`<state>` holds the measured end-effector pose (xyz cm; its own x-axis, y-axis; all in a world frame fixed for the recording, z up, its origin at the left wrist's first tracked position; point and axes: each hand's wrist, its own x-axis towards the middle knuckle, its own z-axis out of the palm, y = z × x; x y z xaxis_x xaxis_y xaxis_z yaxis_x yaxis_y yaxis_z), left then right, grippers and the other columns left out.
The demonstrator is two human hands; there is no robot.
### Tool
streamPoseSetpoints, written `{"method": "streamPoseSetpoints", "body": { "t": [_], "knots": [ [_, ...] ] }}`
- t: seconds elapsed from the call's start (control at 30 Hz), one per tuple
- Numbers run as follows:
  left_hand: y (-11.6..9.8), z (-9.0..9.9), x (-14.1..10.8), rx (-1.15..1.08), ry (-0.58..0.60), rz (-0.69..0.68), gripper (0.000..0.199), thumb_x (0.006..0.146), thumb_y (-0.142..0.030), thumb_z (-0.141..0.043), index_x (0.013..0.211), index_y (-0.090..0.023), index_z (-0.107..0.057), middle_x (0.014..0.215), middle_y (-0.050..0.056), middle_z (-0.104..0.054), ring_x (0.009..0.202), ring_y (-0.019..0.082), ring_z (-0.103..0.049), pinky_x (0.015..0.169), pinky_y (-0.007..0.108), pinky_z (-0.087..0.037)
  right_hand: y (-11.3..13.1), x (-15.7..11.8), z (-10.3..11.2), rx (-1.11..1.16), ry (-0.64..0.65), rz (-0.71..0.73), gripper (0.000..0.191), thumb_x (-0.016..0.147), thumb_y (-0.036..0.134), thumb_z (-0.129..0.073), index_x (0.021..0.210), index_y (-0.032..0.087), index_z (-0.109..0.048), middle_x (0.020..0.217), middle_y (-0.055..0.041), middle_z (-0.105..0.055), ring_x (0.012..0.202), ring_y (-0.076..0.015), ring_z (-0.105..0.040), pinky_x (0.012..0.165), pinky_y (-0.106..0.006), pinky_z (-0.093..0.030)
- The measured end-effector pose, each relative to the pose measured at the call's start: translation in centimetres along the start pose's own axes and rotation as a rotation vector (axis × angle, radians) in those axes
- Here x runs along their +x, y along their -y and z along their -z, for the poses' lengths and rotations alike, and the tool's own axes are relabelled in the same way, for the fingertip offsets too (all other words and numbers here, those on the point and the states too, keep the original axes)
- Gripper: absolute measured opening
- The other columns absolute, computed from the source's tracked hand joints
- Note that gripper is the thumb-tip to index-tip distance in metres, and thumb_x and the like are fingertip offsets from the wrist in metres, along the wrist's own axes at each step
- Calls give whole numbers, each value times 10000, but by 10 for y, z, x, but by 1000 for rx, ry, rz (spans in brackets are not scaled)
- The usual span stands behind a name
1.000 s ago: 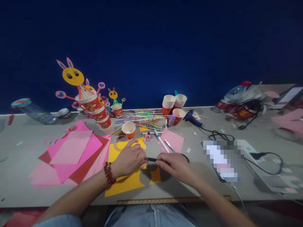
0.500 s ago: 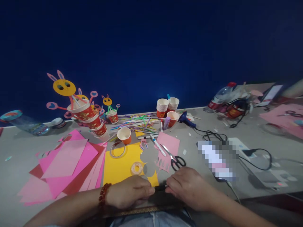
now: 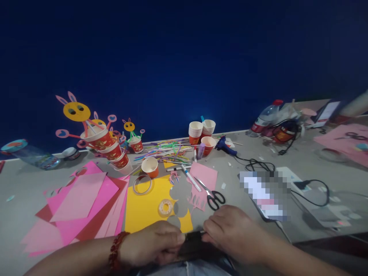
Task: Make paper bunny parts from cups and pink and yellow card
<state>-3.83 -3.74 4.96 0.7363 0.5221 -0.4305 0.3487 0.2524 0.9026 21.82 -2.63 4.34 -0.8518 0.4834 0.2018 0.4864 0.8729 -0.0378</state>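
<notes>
Just past the table's front edge, my left hand [image 3: 161, 240], with a red bead bracelet [image 3: 117, 247] on its wrist, is closed with thumb and fingers pinched together. My right hand [image 3: 230, 232] faces it, its fingers curled shut. Between the two sets of fingertips shows a small black thing [image 3: 194, 235]; its kind is too dark to make out. Beyond the left hand lies a cut yellow sheet [image 3: 143, 209] bearing a roll of tape [image 3: 165, 207]. Black-handled scissors [image 3: 215, 199] rest on pink paper [image 3: 207, 174] just beyond the right hand.
Pink and red sheets [image 3: 77, 199] spread at left. Behind stand decorated paper cups [image 3: 110, 149], colourful pipe cleaners [image 3: 166, 149], plain cups [image 3: 196, 132] and a blue glue gun [image 3: 225, 146]. A phone [image 3: 263, 197] and corded power strip [image 3: 301, 186] lie right, near another person's arm [image 3: 356, 105].
Both hands have shifted slightly toward my body, the left one also a little to the left. More of the black thing shows between them. The view has moved slightly.
</notes>
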Motion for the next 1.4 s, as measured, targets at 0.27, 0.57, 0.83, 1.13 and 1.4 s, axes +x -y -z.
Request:
{"method": "streamPoseSetpoints", "body": {
  "t": [0.27, 0.57, 0.83, 1.13, 1.4],
  "knots": [
    [-9, 10, 16, 1392, -338, -224, 265, 994, -341, -436, 888, -160, -597, 797, 89, -664, 757, 242, -618, 695, 356, -453, -13, 27, 1, 158, 291, -109, 117, 981, 307, -534, 940, 207, -578, 747, -21, -742, 615, -202, -678, 495, -285, -220],
    [3, -2, -15, 711, -172, -230, 467, 1018, -479, -291, 707, -192, -489, 639, -12, -537, 572, 124, -454, 557, 256, -324, 0, 11, 0, -6, 146, 39, 210, 938, 375, -580, 805, 212, -565, 590, -17, -679, 439, -181, -578, 456, -323, -123],
    [13, 48, -20, 1044, -776, -123, 353, 1027, -366, -340, 868, -181, -595, 861, 68, -665, 782, 211, -604, 718, 327, -448, -87, -38, 4, -54, -22, -583, 314, 959, 482, -441, 876, 244, -629, 591, -65, -663, 505, -231, -600, 485, -293, -269],
    [17, 83, 121, 1349, -785, -69, 214, 935, -82, -483, 1078, -124, -636, 959, 129, -696, 825, 226, -688, 654, 297, -494, -49, 4, -32, 565, -81, -600, 444, 960, 313, -421, 1391, 237, -497, 1128, -106, -715, 936, -269, -698, 743, -347, -530],
    [54, 54, 38, 1235, -799, -399, 256, 972, -160, -460, 1183, -172, -605, 1188, 104, -676, 1103, 220, -617, 984, 385, -490, -39, -22, -59, 1596, -157, -823, 417, 903, 432, -526, 1261, 218, -544, 949, -72, -669, 509, -133, -587, 416, -247, -457]
  ]
}}
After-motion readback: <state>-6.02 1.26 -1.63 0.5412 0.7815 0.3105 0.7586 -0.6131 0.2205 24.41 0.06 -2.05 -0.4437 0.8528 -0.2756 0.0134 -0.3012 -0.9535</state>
